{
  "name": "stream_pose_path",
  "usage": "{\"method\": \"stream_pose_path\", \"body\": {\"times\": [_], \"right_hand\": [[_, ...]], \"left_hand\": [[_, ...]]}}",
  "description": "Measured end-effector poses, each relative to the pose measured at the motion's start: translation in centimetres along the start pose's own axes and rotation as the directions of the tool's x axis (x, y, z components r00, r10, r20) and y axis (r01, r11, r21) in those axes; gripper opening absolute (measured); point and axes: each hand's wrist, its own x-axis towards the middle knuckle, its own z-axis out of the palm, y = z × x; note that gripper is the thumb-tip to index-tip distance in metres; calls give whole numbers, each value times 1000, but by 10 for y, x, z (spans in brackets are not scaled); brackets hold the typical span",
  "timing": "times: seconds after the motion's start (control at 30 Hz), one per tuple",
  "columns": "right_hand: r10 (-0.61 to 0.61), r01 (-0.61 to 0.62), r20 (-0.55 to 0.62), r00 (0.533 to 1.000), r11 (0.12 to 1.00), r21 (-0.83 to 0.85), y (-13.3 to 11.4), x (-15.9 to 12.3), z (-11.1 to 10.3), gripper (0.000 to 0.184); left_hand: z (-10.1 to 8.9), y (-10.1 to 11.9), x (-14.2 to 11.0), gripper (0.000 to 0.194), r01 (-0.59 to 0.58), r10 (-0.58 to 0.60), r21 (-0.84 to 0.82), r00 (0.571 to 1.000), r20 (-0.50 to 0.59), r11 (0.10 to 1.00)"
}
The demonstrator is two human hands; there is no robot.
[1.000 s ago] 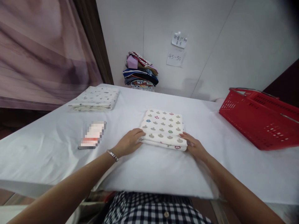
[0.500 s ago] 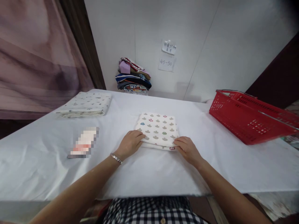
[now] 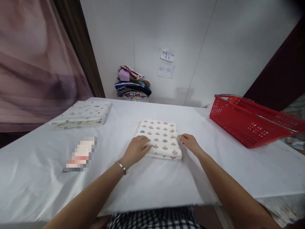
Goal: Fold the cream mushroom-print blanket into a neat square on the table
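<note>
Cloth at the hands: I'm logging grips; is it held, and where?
Grip cannot be told: left hand on the cloth, near left; right hand at its right edge.

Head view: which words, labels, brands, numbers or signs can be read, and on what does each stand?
"45-50": lower paper on the wall.
Upper paper: handwritten characters, too small and blurred to read surely.
Pixelated flat object: unreadable.
Mushroom-print cloth: no readable text.
Red basket: none legible.

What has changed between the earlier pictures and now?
The left hand has shifted inward over the top of the mushroom-print cloth; the right hand has let go of the near right corner and moved farther out, beside the right edge. The red basket and grey-patterned cloth stayed put.
</note>
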Motion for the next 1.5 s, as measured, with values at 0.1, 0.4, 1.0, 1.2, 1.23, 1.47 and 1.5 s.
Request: {"method": "stream_pose_path", "body": {"times": [0.1,0.4,1.0,1.2,1.23,1.47,1.5], "right_hand": [[63,-59,37,997,992,-114,-7,22,8,38],[50,-51,-13,999,943,-328,-37,13,26,26],[50,-57,-29,998,952,-302,-11,36,24,26],[49,-58,-36,998,940,-337,-24,48,30,27],[45,-60,-52,998,939,-338,-23,47,30,25],[42,-70,-99,994,951,-300,-2,41,28,23],[33,-58,-91,995,954,-295,-1,43,27,25]], "left_hand": [[15,5,9,27,-29,30,34,1000,-4,999],[27,8,9,31,-35,30,81,998,59,996],[20,-23,21,45,184,-210,177,967,142,967],[22,-26,23,45,213,-247,180,949,195,960],[22,-25,23,45,217,-252,177,946,203,960],[21,-16,14,44,177,-223,196,943,245,964],[21,-17,14,44,181,-228,199,944,241,963]]}}
